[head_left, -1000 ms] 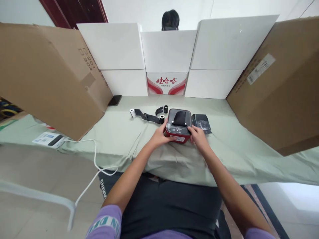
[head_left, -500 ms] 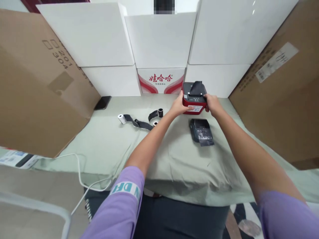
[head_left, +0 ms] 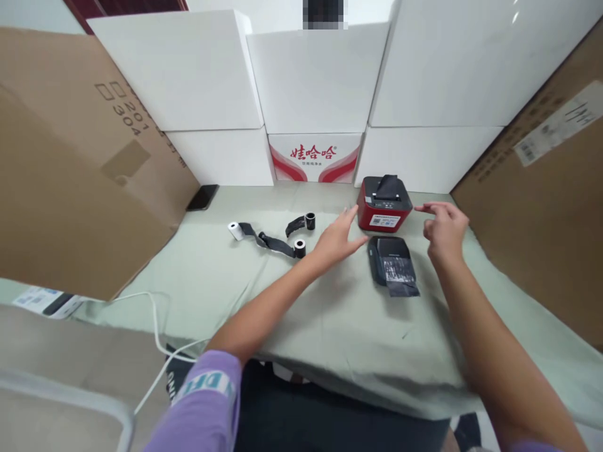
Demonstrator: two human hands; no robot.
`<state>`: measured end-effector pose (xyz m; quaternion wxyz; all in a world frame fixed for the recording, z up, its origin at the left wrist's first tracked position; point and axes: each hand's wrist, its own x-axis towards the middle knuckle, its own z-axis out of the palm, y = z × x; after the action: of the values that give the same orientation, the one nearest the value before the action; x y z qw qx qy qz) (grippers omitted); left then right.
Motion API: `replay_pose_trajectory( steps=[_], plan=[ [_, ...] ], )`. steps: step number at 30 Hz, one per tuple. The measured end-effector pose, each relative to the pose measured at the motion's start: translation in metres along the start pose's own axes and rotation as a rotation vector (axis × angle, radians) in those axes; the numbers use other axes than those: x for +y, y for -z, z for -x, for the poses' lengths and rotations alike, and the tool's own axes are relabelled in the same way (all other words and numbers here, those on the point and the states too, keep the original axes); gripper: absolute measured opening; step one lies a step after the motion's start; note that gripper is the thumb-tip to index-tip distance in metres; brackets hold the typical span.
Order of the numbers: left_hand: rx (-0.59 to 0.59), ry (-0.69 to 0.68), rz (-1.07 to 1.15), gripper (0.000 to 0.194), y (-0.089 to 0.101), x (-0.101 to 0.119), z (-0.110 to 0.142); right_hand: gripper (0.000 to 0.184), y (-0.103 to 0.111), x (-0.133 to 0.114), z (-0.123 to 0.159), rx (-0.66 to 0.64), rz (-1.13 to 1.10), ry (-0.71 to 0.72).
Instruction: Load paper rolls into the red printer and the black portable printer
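Red printer [head_left: 384,204] sits at back of green tablecloth [head_left: 226,276], both hands off it.
Left hand [head_left: 336,238] and right hand [head_left: 443,229] flank it, fingers spread, holding nothing; one black printer [head_left: 392,263] just in front, three small rolls [head_left: 301,234] left, one phone [head_left: 202,197].

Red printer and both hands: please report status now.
Left hand and right hand open, holding nothing. Red printer upright at table's rear, between them. Black printer just in front.
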<state>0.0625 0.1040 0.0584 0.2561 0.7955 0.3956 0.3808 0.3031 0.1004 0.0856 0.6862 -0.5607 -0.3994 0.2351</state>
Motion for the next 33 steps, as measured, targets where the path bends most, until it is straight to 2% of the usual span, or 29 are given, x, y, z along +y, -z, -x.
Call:
replay_pose_trajectory(
  steps=[2, 3, 6, 8, 10, 12, 14, 16, 18, 21, 24, 26, 29, 31, 33],
  plan=[
    [0.018, -0.089, -0.064, 0.034, 0.012, 0.005, 0.042, 0.009, -0.003, -0.017, 0.031, -0.063, 0.004, -0.010],
    [-0.004, -0.149, -0.099, 0.024, 0.014, 0.005, 0.061, 0.009, -0.010, -0.026, 0.048, -0.111, -0.002, -0.011],
    [-0.164, -0.313, -0.169, 0.014, 0.007, -0.004, 0.099, 0.014, -0.044, -0.045, 0.095, -0.277, 0.031, 0.020],
    [-0.232, -0.306, -0.155, 0.014, 0.002, -0.012, 0.108, 0.018, -0.066, -0.047, 0.116, -0.312, 0.157, 0.099],
    [-0.262, -0.224, -0.115, 0.015, 0.002, -0.018, 0.108, 0.025, -0.074, -0.043, 0.125, -0.271, 0.383, 0.202],
    [-0.258, -0.120, -0.072, 0.016, 0.006, -0.021, 0.103, 0.042, -0.067, -0.034, 0.124, -0.193, 0.671, 0.234],
    [-0.223, -0.038, -0.037, 0.015, 0.012, -0.022, 0.100, 0.071, -0.049, -0.026, 0.116, -0.160, 0.957, 0.117],
    [-0.179, 0.010, -0.018, 0.015, 0.015, -0.023, 0.098, 0.099, -0.031, -0.020, 0.105, -0.261, 1.187, -0.094],
    [-0.139, 0.045, -0.006, 0.015, 0.014, -0.023, 0.097, 0.108, -0.022, -0.019, 0.098, -0.361, 1.328, -0.233],
    [-0.075, 0.118, 0.041, 0.016, 0.012, -0.023, 0.096, 0.095, -0.029, -0.027, 0.100, -0.437, 1.345, -0.247],
    [0.012, 0.183, 0.154, 0.026, 0.013, -0.027, 0.092, 0.085, -0.054, -0.040, 0.119, -0.459, 1.240, -0.160],
    [0.045, 0.225, 0.221, 0.034, 0.016, -0.031, 0.089, 0.088, -0.074, -0.044, 0.135, -0.474, 1.197, -0.153],
    [0.030, 0.297, 0.233, 0.037, 0.022, -0.040, 0.085, 0.093, -0.096, -0.041, 0.154, -0.519, 1.180, -0.221],
    [0.004, 0.317, 0.203, 0.036, 0.026, -0.045, 0.085, 0.100, -0.100, -0.033, 0.158, -0.540, 1.174, -0.227],
    [-0.010, 0.317, 0.141, 0.032, 0.029, -0.046, 0.085, 0.109, -0.095, -0.024, 0.154, -0.572, 1.132, -0.217]
  ],
)
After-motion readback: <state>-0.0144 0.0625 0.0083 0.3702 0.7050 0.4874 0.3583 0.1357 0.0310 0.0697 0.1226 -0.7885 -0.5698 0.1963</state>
